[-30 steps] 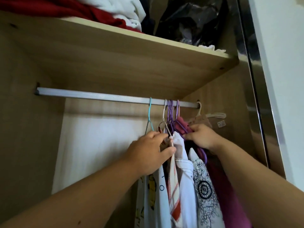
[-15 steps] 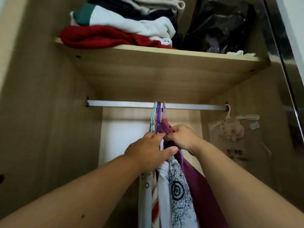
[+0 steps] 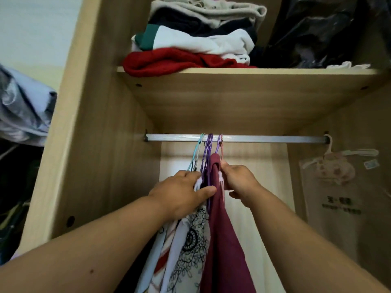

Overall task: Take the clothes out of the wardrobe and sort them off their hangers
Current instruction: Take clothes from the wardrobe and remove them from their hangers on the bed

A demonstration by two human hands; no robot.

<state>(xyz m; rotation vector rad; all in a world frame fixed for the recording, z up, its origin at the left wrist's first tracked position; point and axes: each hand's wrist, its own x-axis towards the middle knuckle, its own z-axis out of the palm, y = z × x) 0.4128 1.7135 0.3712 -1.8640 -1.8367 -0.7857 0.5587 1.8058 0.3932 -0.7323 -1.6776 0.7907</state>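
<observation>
A wooden shelf (image 3: 232, 71) spans the top of the wardrobe (image 3: 95, 123). On its left half lies a stack of folded clothes: a red jumper (image 3: 165, 62) at the bottom, a white top with a green band (image 3: 201, 42) on it, then something dark (image 3: 190, 20) and a beige piece (image 3: 211, 7) uppermost. Just right of the stack sits a crumpled black plastic bag (image 3: 317, 32), with a small white cloth (image 3: 347, 65) at its foot. A pale printed pouch (image 3: 332, 172) hangs at the rail's right end. Outside, to the left, grey-blue shiny fabric (image 3: 23, 108) bulges before a pale wall (image 3: 38, 34).

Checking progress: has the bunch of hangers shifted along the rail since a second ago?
Yes. The hangers slid left along the rail, away from its right end.
</observation>
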